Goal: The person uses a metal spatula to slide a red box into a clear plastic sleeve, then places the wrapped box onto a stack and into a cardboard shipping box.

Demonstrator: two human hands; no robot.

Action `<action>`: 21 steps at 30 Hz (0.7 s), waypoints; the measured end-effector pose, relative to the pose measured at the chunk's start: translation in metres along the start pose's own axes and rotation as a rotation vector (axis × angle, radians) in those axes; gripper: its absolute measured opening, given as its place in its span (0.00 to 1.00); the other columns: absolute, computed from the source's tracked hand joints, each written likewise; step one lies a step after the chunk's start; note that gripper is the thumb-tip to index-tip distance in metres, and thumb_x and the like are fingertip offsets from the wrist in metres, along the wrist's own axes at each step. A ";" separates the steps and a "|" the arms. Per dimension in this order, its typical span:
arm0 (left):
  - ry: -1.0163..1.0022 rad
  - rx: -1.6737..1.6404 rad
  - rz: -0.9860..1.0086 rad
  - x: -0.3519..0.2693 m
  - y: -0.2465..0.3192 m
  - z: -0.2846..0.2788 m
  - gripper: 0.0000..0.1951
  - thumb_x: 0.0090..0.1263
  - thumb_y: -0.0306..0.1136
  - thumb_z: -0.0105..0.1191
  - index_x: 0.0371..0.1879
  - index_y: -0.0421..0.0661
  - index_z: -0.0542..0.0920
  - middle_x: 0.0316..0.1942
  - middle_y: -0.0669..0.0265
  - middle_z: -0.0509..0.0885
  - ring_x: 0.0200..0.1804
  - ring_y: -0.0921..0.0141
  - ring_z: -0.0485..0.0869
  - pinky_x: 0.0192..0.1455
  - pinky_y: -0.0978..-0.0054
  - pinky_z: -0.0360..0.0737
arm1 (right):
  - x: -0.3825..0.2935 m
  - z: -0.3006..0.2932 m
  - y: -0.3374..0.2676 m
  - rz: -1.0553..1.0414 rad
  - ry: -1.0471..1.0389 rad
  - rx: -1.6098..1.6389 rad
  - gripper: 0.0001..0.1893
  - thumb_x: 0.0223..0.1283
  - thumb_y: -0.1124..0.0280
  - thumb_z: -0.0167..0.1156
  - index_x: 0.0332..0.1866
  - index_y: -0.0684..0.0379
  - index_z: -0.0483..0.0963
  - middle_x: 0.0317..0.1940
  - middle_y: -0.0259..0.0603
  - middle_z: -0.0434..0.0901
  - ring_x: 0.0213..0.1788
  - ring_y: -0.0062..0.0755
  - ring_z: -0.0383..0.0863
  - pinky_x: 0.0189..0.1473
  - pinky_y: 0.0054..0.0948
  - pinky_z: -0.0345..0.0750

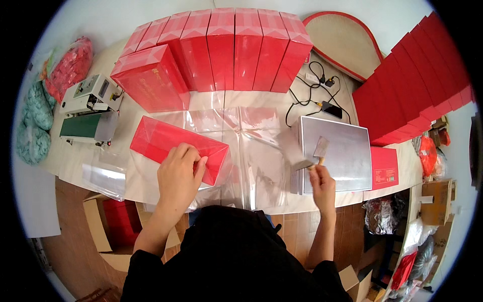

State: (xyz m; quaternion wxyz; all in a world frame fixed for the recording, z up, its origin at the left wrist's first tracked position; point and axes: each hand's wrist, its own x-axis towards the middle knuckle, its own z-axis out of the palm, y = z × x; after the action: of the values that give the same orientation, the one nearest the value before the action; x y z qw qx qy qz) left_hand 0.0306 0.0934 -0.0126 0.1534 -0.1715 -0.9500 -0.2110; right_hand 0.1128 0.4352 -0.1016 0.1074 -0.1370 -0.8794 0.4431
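Note:
My left hand (181,173) rests on a red box (166,137) wrapped in clear film, its fingers pressing near the folded film at the box's right end. My right hand (321,185) grips the thin handle of a small tool (321,148) with a flat blade, above a silvery-grey box (347,151). A blurred shape, perhaps part of a tool, shows just left of that hand. Clear plastic film sheets (260,166) lie spread on the table between my hands.
Wrapped red boxes (220,56) stand in a row at the back. A green-and-white machine (90,109) is at left. Black cables and a phone (332,110) lie behind the grey box. Stacked red boxes (400,87) rise at right. An open carton (96,222) sits below left.

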 end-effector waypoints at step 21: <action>-0.420 -0.843 -0.272 -0.002 -0.026 -0.015 0.11 0.75 0.25 0.43 0.44 0.39 0.81 0.39 0.61 0.81 0.40 0.67 0.81 0.47 0.72 0.76 | 0.019 -0.030 -0.094 -0.191 -0.004 -0.122 0.09 0.67 0.72 0.61 0.46 0.66 0.79 0.19 0.35 0.72 0.21 0.17 0.66 0.24 0.22 0.64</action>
State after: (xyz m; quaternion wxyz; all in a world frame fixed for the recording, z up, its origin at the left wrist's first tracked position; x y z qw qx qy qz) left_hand 0.0251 0.0639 -0.0092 -0.1533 -0.1320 -0.8060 -0.5563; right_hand 0.0906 0.4110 -0.0067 0.1389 -0.0578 -0.9141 0.3766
